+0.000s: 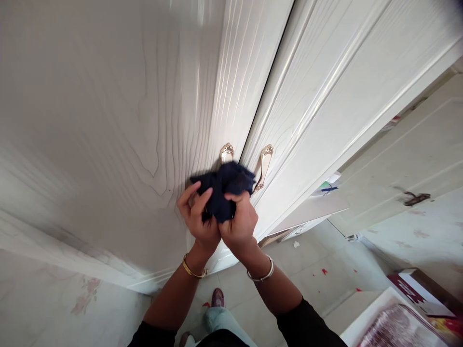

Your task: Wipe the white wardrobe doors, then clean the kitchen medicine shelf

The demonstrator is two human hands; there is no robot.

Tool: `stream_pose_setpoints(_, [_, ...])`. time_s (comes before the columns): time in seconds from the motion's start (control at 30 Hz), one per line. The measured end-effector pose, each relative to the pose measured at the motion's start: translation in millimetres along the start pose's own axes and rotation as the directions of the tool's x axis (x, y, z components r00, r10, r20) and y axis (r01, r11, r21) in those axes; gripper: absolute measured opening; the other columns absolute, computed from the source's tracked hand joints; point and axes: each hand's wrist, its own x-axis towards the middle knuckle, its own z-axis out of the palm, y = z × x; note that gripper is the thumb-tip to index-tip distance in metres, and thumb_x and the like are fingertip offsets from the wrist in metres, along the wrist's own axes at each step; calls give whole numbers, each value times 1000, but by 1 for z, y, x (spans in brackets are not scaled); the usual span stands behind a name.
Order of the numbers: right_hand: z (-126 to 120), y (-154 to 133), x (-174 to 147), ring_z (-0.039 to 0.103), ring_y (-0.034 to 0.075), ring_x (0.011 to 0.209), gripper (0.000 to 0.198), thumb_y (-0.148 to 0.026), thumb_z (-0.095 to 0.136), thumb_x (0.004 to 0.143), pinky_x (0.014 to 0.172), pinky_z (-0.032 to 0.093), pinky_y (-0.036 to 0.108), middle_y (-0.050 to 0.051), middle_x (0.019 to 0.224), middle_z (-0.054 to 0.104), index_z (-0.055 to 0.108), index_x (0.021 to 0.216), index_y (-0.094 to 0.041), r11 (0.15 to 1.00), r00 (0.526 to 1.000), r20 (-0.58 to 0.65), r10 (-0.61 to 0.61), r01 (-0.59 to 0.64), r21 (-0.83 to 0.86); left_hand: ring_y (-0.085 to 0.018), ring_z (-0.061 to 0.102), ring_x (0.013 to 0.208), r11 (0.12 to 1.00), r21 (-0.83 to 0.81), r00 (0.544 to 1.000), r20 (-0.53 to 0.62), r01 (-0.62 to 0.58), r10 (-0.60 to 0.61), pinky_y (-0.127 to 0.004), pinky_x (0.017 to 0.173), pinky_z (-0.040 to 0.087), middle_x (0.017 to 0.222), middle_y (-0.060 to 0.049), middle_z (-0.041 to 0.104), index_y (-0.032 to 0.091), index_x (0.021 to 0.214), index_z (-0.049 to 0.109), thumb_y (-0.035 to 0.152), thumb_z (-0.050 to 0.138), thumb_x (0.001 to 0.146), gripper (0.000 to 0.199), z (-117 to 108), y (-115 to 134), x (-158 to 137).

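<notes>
A bunched dark blue cloth (220,190) is gripped between my two hands in front of a white wood-grain wardrobe door. My left hand (198,217) has its fingers curled on the cloth's left side. On the other side, my right hand (240,221) closes round the cloth, thumb and fingers pressed in. Just above it shows the top of an ornate gold handle (227,152); the cloth hides its lower part. A second gold handle (265,164) on the neighbouring door stands close to the cloth's right edge.
Wardrobe doors (173,96) fill the upper left and middle. To the right are a low cabinet top (311,212) and another door with a dark handle (416,198). Red scraps (324,272) lie on the tiled floor. Boxes (415,294) stand at the lower right.
</notes>
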Motion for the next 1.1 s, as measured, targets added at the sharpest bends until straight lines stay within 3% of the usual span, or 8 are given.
stream_pose_setpoints(0.13, [3,3,-16,65,16,73,28,-12,56,81,60,50,25,0,88,64,56,106,-25,999,999,-36,34,-33,28,-22,60,131,1000,-1,999,-24,-21,21,-41,106,55,140,-11,57,26,137,58,24,60,99,37,-4,-3,-3])
stream_pose_setpoints(0.2, [7,6,-18,61,15,67,28,-15,55,81,57,48,25,-1,86,62,56,108,-24,996,993,-88,78,-74,40,-23,60,134,993,-30,990,80,-113,115,-44,109,54,143,-12,58,27,147,48,33,53,104,44,-2,-6,6])
stream_pose_setpoints(0.3, [15,8,-22,56,13,61,29,-15,50,79,53,44,24,-3,82,57,55,106,-24,986,969,-189,157,-144,83,-25,56,141,975,-98,933,284,-201,221,-46,114,52,152,-12,56,29,156,39,37,44,107,50,-2,-11,20])
stream_pose_setpoints(0.47, [19,8,-25,53,12,60,28,-11,49,76,52,41,23,-4,77,51,54,100,-24,973,951,-222,215,-190,130,-22,47,150,963,-195,878,408,-185,251,-37,117,52,166,-6,41,30,163,29,30,45,107,58,-6,-12,30])
stream_pose_setpoints(0.57, [15,9,-11,52,13,61,30,-12,49,76,54,43,24,-3,79,53,55,102,-24,969,950,-209,231,-204,142,-23,45,150,972,-179,849,480,-150,220,-42,120,50,167,-1,41,39,163,27,26,42,108,58,-2,-3,44])
stream_pose_setpoints(0.7, [7,8,-8,51,13,60,30,-12,49,76,54,43,24,-4,78,53,54,103,-25,963,957,-157,243,-218,157,-25,39,153,982,-139,875,452,-124,174,-45,122,48,168,-1,38,39,163,29,27,42,108,57,0,4,40])
stream_pose_setpoints(0.9, [5,6,-37,50,12,56,26,-9,49,79,51,39,24,-5,76,51,53,99,-25,976,972,-121,203,-192,100,-17,44,150,991,-132,919,394,29,26,-29,124,43,168,1,36,36,164,26,27,49,107,62,-3,-7,-2])
stream_pose_setpoints(1.1, [9,11,3,54,13,63,35,-11,50,74,55,44,25,-2,83,52,51,107,-25,984,986,-120,117,-99,148,-16,46,149,995,-91,928,364,-49,79,-31,121,48,166,2,41,37,163,30,23,44,108,58,6,-2,25])
